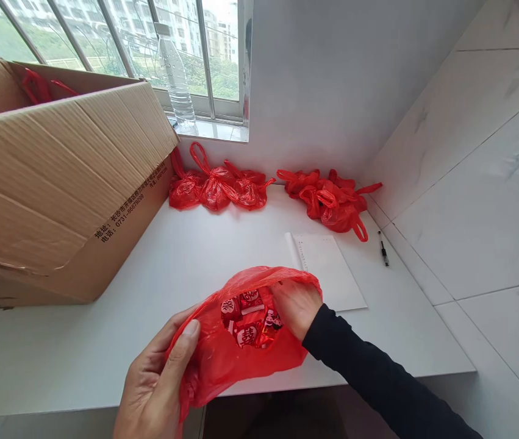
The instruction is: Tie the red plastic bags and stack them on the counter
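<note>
Pinched in the left hand (pixel 161 369): rim of the red bag (pixel 241 367), held mouth-open over the near edge of the white table (pixel 149 274). Right hand (pixel 296 306) sunk inside; its hold cannot be told. Bag could be torn by hard tugging, packets (pixel 247 334) spilled if the rim slips. Film thin, crinkled, translucent; packets glossy, squarish.

Left grip (pixel 156 372) pinches, thumb (pixel 181 353) uppermost; right grip (pixel 296 305) reaches inward, its fingertips hidden.
</note>
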`<state>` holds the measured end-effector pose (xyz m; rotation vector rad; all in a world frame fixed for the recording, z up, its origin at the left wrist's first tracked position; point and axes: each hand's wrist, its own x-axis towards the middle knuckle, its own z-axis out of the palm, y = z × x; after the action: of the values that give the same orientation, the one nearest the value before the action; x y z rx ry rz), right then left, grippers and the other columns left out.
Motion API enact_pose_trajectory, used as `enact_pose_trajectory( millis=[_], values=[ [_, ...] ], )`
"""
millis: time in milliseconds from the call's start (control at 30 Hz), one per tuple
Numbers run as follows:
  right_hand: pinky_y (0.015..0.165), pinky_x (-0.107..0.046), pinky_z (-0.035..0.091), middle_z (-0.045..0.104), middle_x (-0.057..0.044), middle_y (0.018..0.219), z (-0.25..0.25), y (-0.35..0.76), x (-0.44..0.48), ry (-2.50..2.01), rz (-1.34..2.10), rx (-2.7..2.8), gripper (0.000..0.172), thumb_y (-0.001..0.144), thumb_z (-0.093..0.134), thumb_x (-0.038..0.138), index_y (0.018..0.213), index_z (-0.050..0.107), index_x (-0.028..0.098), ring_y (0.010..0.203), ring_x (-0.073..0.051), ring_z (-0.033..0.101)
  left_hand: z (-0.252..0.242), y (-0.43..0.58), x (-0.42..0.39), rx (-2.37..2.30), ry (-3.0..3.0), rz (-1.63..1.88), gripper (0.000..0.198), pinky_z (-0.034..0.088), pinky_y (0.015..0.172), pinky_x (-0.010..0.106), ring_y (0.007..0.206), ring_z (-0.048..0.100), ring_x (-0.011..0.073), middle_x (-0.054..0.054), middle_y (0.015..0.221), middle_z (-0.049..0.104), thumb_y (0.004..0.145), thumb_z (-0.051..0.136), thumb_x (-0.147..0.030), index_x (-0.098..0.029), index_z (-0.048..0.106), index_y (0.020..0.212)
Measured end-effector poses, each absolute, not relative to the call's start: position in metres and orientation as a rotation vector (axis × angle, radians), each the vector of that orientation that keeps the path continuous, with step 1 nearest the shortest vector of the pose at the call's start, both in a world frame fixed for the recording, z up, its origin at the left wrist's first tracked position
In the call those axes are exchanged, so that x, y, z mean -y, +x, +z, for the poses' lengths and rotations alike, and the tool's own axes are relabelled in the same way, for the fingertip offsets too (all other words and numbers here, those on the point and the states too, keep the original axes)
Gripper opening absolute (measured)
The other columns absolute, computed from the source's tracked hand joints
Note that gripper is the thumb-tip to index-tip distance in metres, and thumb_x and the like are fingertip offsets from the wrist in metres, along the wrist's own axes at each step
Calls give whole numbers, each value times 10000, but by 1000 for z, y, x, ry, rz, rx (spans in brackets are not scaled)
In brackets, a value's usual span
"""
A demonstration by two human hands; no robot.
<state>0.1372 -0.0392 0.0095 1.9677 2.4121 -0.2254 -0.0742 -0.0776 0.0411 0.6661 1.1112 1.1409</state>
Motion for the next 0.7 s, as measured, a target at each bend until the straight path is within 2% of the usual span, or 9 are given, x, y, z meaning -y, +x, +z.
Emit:
enact_pose_trajectory(
  millis=[100, 167, 267, 333, 433, 567, 633, 700],
  values=[
    [607, -308, 426, 680, -79, 1000, 18, 135, 52, 1770, -368, -2612, 214, 912, 564, 375, 1017, 638, 204, 882, -246, 651, 41, -75, 77, -1131, 642, 1180, 490, 600, 630, 214, 964, 697, 267, 45, 1131, 735, 666, 844, -385, -255, 731, 1125],
    [623, -312, 437, 667, -76, 979, 21, 134, 59, 1624, -427, -2659, 238, 858, 628, 414, 979, 645, 209, 921, -263, 635, 41, -74, 76, -1143, 632, 1199, 485, 602, 639, 221, 949, 698, 261, 45, 1110, 738, 665, 847, -384, -253, 733, 1118],
    [595, -313, 426, 649, -104, 984, 23, 133, 63, 1696, -368, -2505, 125, 840, 613, 249, 929, 655, 172, 850, -247, 630, 43, -73, 75, -1173, 635, 1200, 475, 601, 635, 221, 927, 700, 247, 42, 1081, 741, 671, 845, -395, -252, 734, 1110],
    [578, -311, 409, 639, -118, 1000, 23, 132, 63, 1749, -312, -2473, 117, 823, 590, 162, 918, 657, 157, 874, -254, 623, 45, -74, 76, -1183, 643, 1197, 460, 599, 626, 217, 913, 701, 236, 35, 1059, 743, 678, 841, -401, -257, 735, 1101],
    [596, -308, 397, 631, -93, 957, 21, 128, 68, 1704, -295, -2639, 124, 845, 565, 152, 925, 655, 186, 924, -257, 593, 47, -74, 76, -1184, 636, 1206, 450, 598, 624, 212, 892, 704, 222, 23, 1032, 747, 677, 843, -403, -268, 736, 1092],
    [688, -326, 408, 636, -71, 886, 10, 121, 70, 1523, -363, -2780, 93, 857, 570, 174, 863, 660, 194, 857, -230, 580, 47, -71, 76, -1168, 622, 1195, 483, 600, 644, 211, 883, 709, 215, 12, 1018, 752, 651, 862, -386, -278, 732, 1103],
    [710, -329, 406, 648, -66, 877, 5, 117, 67, 1535, -405, -2784, 140, 862, 557, 167, 945, 666, 198, 839, -225, 583, 47, -70, 75, -1155, 629, 1187, 506, 601, 652, 211, 883, 713, 218, 11, 1004, 755, 628, 875, -354, -273, 733, 1107],
    [728, -331, 406, 654, -52, 856, 2, 113, 60, 1593, -413, -2781, 270, 884, 516, 151, 1111, 642, 229, 809, -218, 585, 48, -68, 76, -1144, 632, 1186, 516, 603, 659, 216, 884, 717, 225, 13, 987, 760, 618, 878, -315, -266, 735, 1111]
  ],
)
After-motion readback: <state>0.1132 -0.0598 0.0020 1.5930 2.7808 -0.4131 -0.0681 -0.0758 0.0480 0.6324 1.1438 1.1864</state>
